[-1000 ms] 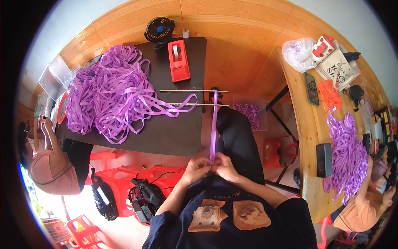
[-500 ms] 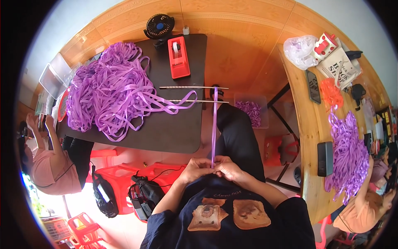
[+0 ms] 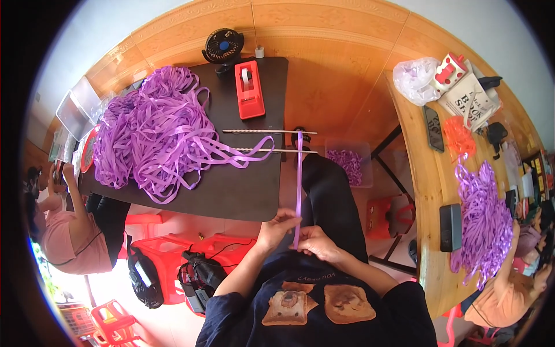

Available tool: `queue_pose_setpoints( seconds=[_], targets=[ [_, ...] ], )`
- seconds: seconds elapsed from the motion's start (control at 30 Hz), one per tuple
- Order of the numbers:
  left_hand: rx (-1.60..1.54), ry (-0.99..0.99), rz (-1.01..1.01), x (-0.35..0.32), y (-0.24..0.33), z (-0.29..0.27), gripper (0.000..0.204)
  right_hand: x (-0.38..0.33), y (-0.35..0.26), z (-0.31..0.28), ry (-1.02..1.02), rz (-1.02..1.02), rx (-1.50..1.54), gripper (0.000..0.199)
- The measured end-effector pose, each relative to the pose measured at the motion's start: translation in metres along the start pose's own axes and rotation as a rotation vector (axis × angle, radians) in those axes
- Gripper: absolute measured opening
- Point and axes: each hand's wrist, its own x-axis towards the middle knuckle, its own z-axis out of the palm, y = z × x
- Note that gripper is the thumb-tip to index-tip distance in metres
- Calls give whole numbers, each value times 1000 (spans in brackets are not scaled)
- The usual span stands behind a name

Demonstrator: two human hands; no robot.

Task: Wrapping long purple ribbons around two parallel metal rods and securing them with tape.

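Note:
A purple ribbon [image 3: 299, 185] runs taut from two thin rods [image 3: 254, 131] toward my body. The rods jut past the right edge of the dark table, and the ribbon goes around them. Partway down, the fingers of my left hand [image 3: 278, 228] are closed at the ribbon. My right hand [image 3: 318, 243], lower and close to my shirt, pinches it near its bottom end. On the table to the left lies a big tangled heap of purple ribbon [image 3: 153, 136], with loose loops reaching under the rods.
A red tape dispenser [image 3: 250, 104] and a black fan [image 3: 224, 47] stand at the back of the dark table [image 3: 231, 194]. A wooden table [image 3: 425, 231] at right holds more ribbon and a phone. Below sits a clear bin [image 3: 361, 179] of ribbon pieces. Other people sit at both sides.
My hands, together at the ribbon before, are now apart: the left is higher up the ribbon, the right lower at its end. The whole view has shifted slightly.

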Motion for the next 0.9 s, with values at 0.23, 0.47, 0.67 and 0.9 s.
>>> queue_pose_setpoints(
  seconds=[0.23,0.47,0.67,0.9],
  targets=[
    [-303,88,84,33,8,38,7,-31,-21,-6,14,6,-107,16],
    [-346,204,184,73,23,66,5,-48,-30,-27,110,-62,-185,19],
    [-397,147,285,105,46,72,5,-57,-36,-46,155,-103,-258,20],
    [-387,79,208,114,60,83,5,-65,-26,-74,247,-277,-486,19]
  ],
)
